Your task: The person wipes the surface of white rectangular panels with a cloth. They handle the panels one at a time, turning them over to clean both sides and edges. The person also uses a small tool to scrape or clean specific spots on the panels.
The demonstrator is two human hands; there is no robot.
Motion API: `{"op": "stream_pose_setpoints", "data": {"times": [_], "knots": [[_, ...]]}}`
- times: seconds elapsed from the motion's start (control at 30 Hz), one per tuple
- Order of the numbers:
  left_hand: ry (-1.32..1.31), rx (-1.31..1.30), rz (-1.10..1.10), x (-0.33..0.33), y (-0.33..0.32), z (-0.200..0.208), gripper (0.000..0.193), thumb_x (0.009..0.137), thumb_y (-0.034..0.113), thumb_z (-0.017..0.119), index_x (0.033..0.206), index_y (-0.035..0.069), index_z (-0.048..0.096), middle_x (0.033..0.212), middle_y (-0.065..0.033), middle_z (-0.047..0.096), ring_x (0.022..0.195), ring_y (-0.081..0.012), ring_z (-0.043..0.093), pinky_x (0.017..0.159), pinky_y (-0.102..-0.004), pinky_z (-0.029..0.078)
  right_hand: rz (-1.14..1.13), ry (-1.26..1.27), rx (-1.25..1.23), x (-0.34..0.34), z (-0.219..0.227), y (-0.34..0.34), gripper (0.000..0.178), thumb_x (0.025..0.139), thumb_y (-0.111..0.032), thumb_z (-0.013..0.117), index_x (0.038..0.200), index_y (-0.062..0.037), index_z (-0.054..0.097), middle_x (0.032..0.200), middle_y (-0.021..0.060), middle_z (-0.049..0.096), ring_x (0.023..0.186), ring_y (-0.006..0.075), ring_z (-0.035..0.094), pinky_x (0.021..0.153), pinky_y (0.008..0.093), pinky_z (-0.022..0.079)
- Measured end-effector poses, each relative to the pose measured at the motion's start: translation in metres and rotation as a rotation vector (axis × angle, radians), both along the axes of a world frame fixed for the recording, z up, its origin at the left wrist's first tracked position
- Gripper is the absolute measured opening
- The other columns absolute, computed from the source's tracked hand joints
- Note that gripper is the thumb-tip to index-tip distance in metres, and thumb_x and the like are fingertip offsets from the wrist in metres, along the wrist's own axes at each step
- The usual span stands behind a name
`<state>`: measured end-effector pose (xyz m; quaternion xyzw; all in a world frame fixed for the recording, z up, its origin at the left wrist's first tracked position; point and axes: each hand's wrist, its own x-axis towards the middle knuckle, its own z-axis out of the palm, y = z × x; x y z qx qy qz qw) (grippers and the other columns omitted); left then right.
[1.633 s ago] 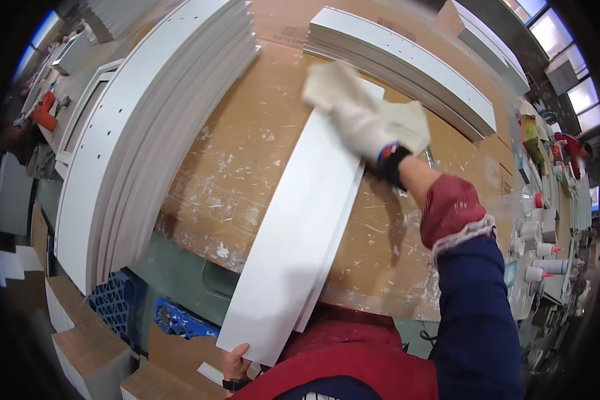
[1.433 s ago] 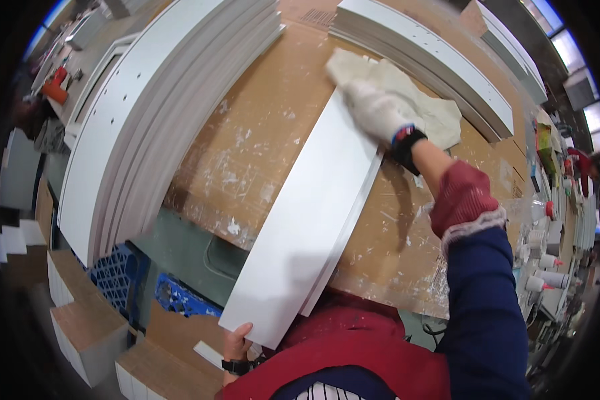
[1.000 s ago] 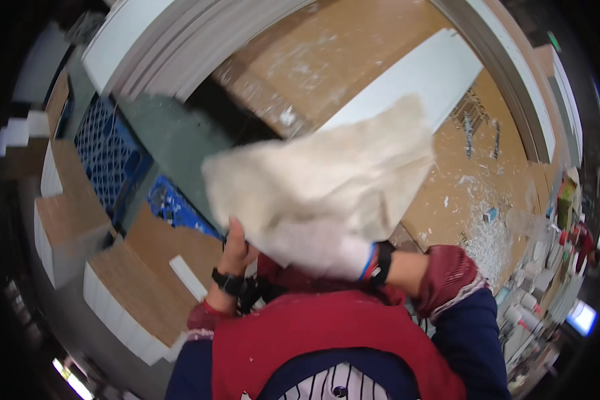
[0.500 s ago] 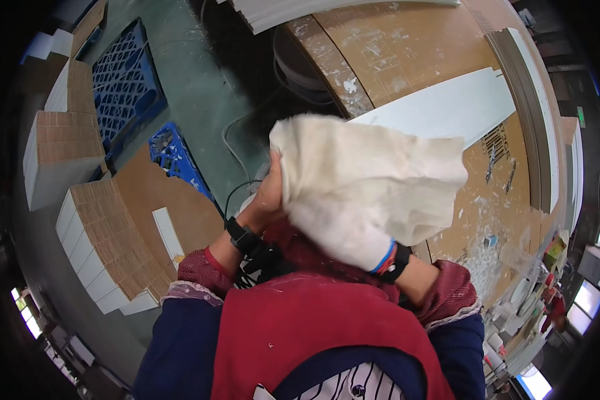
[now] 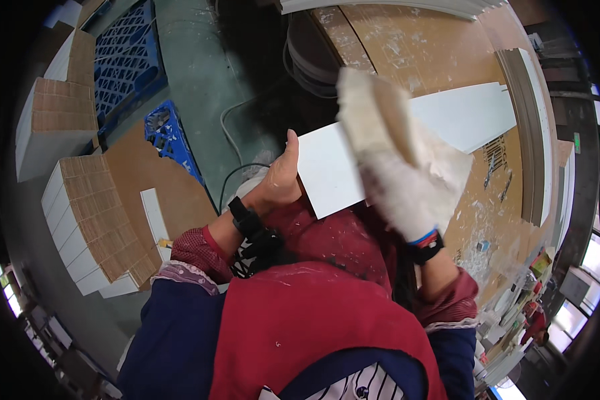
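A long white board [image 5: 328,170] slants from near my body to the far right, its far part lying on the cardboard-covered bench. My bare left hand [image 5: 280,178] grips its near end at the left edge, thumb pointing up. My right hand [image 5: 401,197], in a white glove, presses a cream cloth [image 5: 443,148] against the middle of the board. The cloth is bunched and partly blurred, covering part of the board. The glove's fingers are hidden in its folds.
Cardboard [image 5: 440,40] with white flecks covers the bench. Grey-brown strips [image 5: 523,133] lie along its right side. Stacked white-faced boards [image 5: 100,220] and a blue plastic pallet [image 5: 130,57] stand on the left. A cable [image 5: 228,133] runs over the floor, and clutter fills the lower right.
The cloth, spread over the board's near end before, has moved right and away with my right hand. The near end of the board now shows. My left hand stays at that end.
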<state>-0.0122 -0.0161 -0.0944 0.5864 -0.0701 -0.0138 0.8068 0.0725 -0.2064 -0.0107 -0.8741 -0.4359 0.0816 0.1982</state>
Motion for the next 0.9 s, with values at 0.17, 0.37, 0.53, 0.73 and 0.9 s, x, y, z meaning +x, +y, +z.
{"op": "stream_pose_setpoints", "data": {"times": [0.17,0.37,0.53,0.73,0.9], "knots": [[0.307,-0.534,0.022,-0.001,-0.010,-0.001,0.055,0.102,0.036,0.012,0.137,-0.002,0.032,0.133,-0.0107,0.048,0.125,-0.0211,0.043,0.107,-0.0324,0.031,0.210,-0.133,-0.230,-0.031,0.001,0.005,0.024,0.075,-0.006,0.054,0.097,-0.0138,0.057,0.086,0.0060,0.057,0.074,0.0234,0.060,0.064,0.0361,0.049],[0.093,0.125,0.010,-0.006,0.000,-0.005,0.067,0.099,0.049,0.012,0.138,0.000,0.031,0.131,-0.0114,0.049,0.122,-0.0216,0.046,0.106,-0.0354,0.033,0.087,-0.041,-0.122,-0.005,-0.005,-0.006,0.009,0.081,-0.010,0.053,0.089,-0.0079,0.055,0.088,0.0109,0.059,0.074,0.0257,0.062,0.064,0.0391,0.050],[0.366,-0.630,-0.007,-0.001,-0.012,0.015,0.073,0.096,0.056,0.013,0.138,0.001,0.034,0.135,-0.0123,0.046,0.124,-0.0221,0.045,0.107,-0.0375,0.032,0.098,-0.111,-0.249,0.014,0.002,-0.008,0.014,0.081,-0.009,0.050,0.093,-0.0092,0.056,0.077,0.0088,0.056,0.071,0.0247,0.058,0.062,0.0373,0.048],[0.416,-0.633,0.053,-0.012,-0.009,0.001,0.065,0.096,0.054,0.022,0.139,0.006,0.034,0.138,-0.0108,0.043,0.126,-0.0218,0.042,0.106,-0.0379,0.035,0.426,0.014,-0.135,-0.051,0.006,0.024,0.024,0.075,-0.010,0.054,0.099,-0.0095,0.059,0.075,0.0046,0.056,0.067,0.0197,0.058,0.060,0.0322,0.049],[0.218,-0.238,-0.040,-0.005,0.000,0.023,0.066,0.100,0.043,0.005,0.133,-0.003,0.039,0.128,-0.0118,0.051,0.121,-0.0214,0.046,0.105,-0.0348,0.033,-0.441,-0.048,-0.054,0.060,0.006,-0.045,0.017,0.090,-0.011,0.052,0.102,-0.0023,0.062,0.095,0.0151,0.065,0.085,0.0234,0.063,0.078,0.0327,0.050]]}}
